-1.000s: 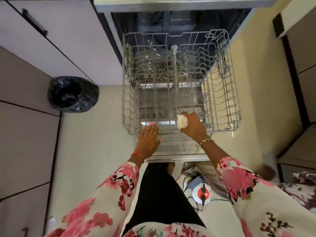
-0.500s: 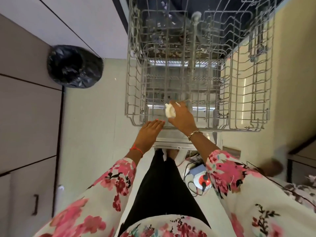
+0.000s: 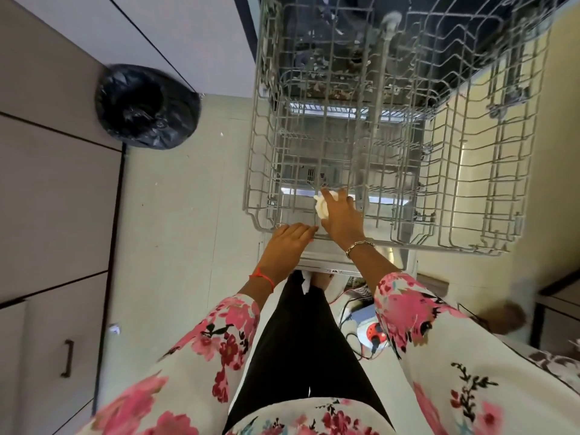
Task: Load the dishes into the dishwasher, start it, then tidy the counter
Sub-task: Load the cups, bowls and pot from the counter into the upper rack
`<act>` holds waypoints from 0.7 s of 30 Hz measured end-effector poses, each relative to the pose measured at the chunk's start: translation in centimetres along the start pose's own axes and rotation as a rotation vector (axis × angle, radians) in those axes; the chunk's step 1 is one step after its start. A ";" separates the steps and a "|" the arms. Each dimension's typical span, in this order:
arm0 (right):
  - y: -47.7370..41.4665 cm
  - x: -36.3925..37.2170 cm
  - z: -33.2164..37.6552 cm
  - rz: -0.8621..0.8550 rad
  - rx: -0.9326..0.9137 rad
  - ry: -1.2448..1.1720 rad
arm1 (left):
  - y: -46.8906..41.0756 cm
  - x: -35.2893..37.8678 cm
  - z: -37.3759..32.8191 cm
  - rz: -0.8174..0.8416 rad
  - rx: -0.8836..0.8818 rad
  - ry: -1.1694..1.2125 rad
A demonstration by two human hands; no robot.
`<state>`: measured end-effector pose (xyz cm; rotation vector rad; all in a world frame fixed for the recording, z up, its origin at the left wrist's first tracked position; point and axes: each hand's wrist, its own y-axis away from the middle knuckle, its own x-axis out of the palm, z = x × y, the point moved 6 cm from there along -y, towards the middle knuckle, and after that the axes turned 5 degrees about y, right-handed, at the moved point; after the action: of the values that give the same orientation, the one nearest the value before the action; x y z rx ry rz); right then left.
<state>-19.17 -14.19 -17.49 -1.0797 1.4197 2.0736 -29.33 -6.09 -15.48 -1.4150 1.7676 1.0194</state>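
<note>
Grey wire rack [image 3: 470, 183] over pale floor [image 3: 188, 215], right hand [image 3: 342, 221] gripping crumpled white wad [image 3: 321, 209] at rack's front edge, left hand [image 3: 290, 241] flat against the same edge, glossy black bag [image 3: 147, 105] near cabinets [image 3: 47, 215].

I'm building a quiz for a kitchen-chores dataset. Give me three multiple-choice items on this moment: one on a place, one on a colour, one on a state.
1. Where is the black bin bag?
A. on the floor, left of the rack
B. inside the rack
C. on a shelf

2. What colour is the thread at the wrist of the left hand?
A. blue
B. red
C. green

3. What is the right hand doing?
A. hanging empty
B. gripping a plate
C. holding a white wad at the rack's front edge

Answers: A, the bag sits on the floor beside the pulled-out rack; B, a red band circles that wrist; C, its fingers curl round the wad.
</note>
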 end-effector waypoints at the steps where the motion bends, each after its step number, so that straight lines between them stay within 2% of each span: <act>1: -0.1 0.1 0.0 0.003 0.001 -0.004 | 0.0 0.0 0.0 -0.010 0.009 -0.002; 9: 0.1 0.0 -0.2 0.027 0.005 -0.022 | 0.3 -0.2 -0.3 -0.032 0.056 -0.090; 13: 0.7 -0.5 0.0 0.014 0.012 -0.022 | 0.6 0.0 -0.1 0.065 0.007 -0.161; 17: 2.1 -2.0 0.7 -0.071 0.007 -0.044 | 1.8 -1.1 0.4 0.208 -0.089 -0.076; 21: 5.1 -5.1 3.1 -0.131 -0.072 -0.042 | 3.8 -6.0 0.7 0.100 -0.126 -0.113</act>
<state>-20.68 -12.94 -9.85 -1.1191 1.2285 2.0557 -31.83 -2.17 -10.08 -1.3268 1.7317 1.2586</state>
